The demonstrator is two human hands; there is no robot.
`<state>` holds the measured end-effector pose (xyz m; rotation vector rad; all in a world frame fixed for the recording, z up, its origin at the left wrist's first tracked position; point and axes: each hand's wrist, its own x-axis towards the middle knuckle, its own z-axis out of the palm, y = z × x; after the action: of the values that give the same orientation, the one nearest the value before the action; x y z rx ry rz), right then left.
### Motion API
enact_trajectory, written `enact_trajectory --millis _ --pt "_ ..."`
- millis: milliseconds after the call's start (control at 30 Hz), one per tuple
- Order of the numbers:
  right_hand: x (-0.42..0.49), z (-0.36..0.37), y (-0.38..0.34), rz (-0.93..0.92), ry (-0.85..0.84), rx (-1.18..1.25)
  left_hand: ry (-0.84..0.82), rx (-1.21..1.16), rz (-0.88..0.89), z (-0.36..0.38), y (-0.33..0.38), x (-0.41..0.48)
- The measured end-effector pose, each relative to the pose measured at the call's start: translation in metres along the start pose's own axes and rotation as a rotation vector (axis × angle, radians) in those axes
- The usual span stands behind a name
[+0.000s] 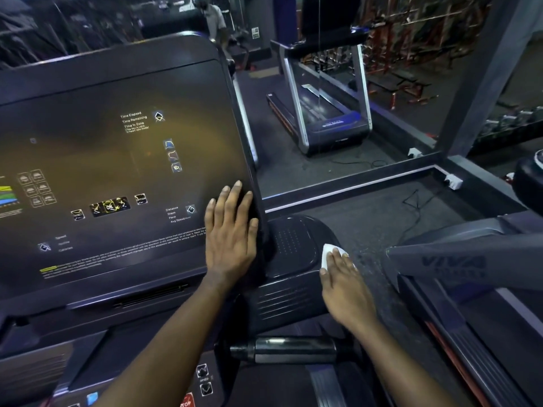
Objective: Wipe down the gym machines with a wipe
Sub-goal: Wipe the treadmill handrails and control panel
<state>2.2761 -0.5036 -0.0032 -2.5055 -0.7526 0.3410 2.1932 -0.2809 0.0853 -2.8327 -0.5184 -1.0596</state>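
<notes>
A large dark treadmill console [111, 160] with printed labels and icons fills the left of the view. My left hand [230, 233] lies flat with straight fingers on the console's lower right corner. My right hand [345, 284] presses a white wipe [327, 254] flat against the right edge of the dark side tray [291, 245] next to the console. The wipe's far end shows past my fingertips; the rest is hidden under the palm.
A chrome handlebar grip [291, 349] runs below the tray, with speed buttons [204, 377] near it. A second machine's grey arm [470, 248] stands at the right. A mirror wall [382, 83] ahead reflects a treadmill [323, 118] and a person [213, 17].
</notes>
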Motion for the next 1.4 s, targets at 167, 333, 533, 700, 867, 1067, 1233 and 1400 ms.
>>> enact_trajectory --millis 167,333,533,700,867,1067,1233,1400 --pt "0.082 -0.022 0.017 0.057 -0.088 0.282 -0.095 0.155 0.02 0.025 0.012 0.01" --pt "0.14 -0.029 0.017 0.133 -0.158 0.472 -0.072 0.198 0.026 0.03 0.012 0.009" --pt "0.132 -0.026 0.008 0.173 -0.07 0.522 -0.087 0.212 0.018 0.031 0.013 0.008" --pt "0.066 -0.01 0.023 0.12 0.097 0.339 -0.086 0.2 0.009 0.028 0.015 0.008" --pt "-0.001 0.017 0.034 0.034 0.244 0.206 -0.119 0.182 0.018 0.024 0.015 0.009" --pt "0.021 0.024 0.008 -0.112 0.219 -0.2 -0.169 0.086 -0.013 0.018 0.022 0.005" --pt "0.007 0.027 0.014 -0.087 0.199 -0.294 -0.208 -0.008 -0.043 0.006 0.032 0.001" --pt "-0.076 0.034 0.023 0.028 0.296 -0.272 -0.243 -0.159 0.068 0.011 0.05 -0.038"
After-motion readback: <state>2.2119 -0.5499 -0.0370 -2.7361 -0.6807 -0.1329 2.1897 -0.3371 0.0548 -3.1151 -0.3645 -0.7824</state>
